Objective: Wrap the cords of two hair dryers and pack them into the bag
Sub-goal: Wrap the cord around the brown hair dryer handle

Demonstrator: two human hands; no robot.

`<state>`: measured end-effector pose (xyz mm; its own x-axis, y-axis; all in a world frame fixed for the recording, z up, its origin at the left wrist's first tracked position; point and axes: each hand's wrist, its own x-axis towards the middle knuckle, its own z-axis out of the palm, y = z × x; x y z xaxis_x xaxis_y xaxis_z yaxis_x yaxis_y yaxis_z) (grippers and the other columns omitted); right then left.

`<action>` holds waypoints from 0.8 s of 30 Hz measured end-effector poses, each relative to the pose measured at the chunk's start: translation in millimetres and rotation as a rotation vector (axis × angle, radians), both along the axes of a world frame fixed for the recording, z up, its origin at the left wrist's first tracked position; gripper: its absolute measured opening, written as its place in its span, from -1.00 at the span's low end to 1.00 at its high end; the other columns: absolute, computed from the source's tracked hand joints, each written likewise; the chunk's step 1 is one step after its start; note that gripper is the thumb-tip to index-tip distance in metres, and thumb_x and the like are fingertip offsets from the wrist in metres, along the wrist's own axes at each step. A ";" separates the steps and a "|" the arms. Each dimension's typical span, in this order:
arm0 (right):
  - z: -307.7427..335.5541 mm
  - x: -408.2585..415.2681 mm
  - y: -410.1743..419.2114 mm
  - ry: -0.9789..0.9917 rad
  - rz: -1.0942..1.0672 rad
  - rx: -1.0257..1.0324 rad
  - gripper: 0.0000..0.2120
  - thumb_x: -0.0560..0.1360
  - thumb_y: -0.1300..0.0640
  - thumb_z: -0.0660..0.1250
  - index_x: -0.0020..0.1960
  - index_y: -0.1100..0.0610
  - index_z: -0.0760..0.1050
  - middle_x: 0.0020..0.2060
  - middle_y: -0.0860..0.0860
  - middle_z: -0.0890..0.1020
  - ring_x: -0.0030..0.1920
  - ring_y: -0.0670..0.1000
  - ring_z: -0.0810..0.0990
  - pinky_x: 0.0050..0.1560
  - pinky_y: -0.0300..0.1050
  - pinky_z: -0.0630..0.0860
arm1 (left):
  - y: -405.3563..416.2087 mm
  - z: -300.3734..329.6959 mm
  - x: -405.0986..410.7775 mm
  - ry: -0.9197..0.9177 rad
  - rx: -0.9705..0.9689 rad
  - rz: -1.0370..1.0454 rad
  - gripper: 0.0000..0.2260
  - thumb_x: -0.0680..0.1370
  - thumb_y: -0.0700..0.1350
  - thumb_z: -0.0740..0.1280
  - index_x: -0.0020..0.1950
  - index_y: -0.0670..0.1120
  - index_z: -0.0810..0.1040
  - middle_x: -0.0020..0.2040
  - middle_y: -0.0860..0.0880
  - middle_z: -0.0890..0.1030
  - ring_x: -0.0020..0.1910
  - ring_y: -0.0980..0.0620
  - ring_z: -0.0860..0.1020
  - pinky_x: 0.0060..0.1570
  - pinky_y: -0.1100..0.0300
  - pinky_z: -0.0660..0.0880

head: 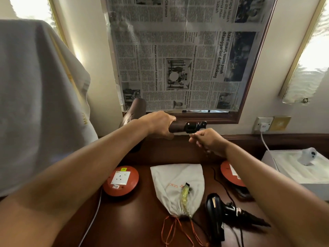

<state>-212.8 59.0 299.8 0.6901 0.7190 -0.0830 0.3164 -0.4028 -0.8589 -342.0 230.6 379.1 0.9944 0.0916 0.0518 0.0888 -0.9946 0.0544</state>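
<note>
Left hand (pixel 158 124): raised above the desk, fingers curled round the handle of a brown hair dryer (pixel 135 111), handle lying level and pointing right, barrel rising to the left in front of the mirror frame
Right hand (pixel 210 141): just right of the handle's black end, fingertips pinched together on something small and pale; whether that is the dryer's cord cannot be told
Black hair dryer (pixel 216 207): lying on the dark wooden desk (pixel 142 220) near the front right, its black cord (pixel 220 182) trailing away behind it
White drawstring bag (pixel 178 186): flat on the desk between the forearms, just left of the black dryer, neck gathered toward the front, orange drawstrings (pixel 176 230) spread loose, a yellow-wrapped item (pixel 185 195) lying on top
Round red socket reel (pixel 121 180): left of the bag; a second red reel (pixel 231 173) to the right, partly behind the right forearm
Newspaper (pixel 178 56): covering the wall mirror
White box (pixel 299 168): at far right, with a small white device (pixel 308 155) on top
Grey cloth (pixel 35 95): draped at left
</note>
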 end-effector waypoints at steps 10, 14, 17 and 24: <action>66.1 30.7 9.7 -0.525 0.015 -0.132 -0.85 0.48 -0.01 0.41 -0.14 0.05 0.69 -0.27 -0.01 0.68 -0.29 -0.04 0.58 -0.20 -0.08 0.53 | -3.0 3.6 1.0 -0.010 0.141 -0.004 -0.73 0.41 0.05 0.41 0.04 0.02 0.48 -0.16 0.02 0.50 -0.16 -0.03 0.51 -0.16 0.09 0.48; 80.2 23.2 4.2 -0.735 -0.040 -0.088 -0.83 0.50 -0.02 0.38 -0.10 0.04 0.70 -0.26 -0.01 0.68 -0.23 -0.02 0.62 -0.16 -0.12 0.57 | -5.2 2.5 6.3 -0.024 0.160 0.014 -0.71 0.43 0.05 0.41 0.08 -0.01 0.48 -0.17 0.04 0.45 -0.18 0.00 0.49 -0.21 0.14 0.40; 84.3 13.6 1.6 -0.844 -0.066 -0.017 -0.79 0.50 0.00 0.38 -0.13 0.12 0.68 -0.30 0.03 0.67 -0.27 0.00 0.61 -0.20 -0.13 0.56 | -3.7 -0.5 9.7 -0.012 0.144 0.049 -0.72 0.44 0.04 0.41 0.08 -0.02 0.48 -0.16 0.02 0.48 -0.17 -0.01 0.50 -0.19 0.13 0.45; 54.4 -24.3 -6.9 -0.896 -0.177 0.230 -0.79 0.53 0.12 0.34 -0.18 0.23 0.63 -0.39 0.09 0.61 -0.38 0.09 0.54 -0.35 -0.13 0.43 | 3.1 -11.0 15.4 -0.025 0.063 0.158 -0.73 0.44 0.06 0.40 0.03 -0.04 0.48 -0.13 0.00 0.51 -0.17 -0.03 0.52 -0.16 0.08 0.51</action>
<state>-237.1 52.0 354.1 0.5285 0.5300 0.6632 0.8483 -0.3589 -0.3893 -326.6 233.7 368.0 0.9662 0.2426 0.0869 0.2438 -0.9698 -0.0035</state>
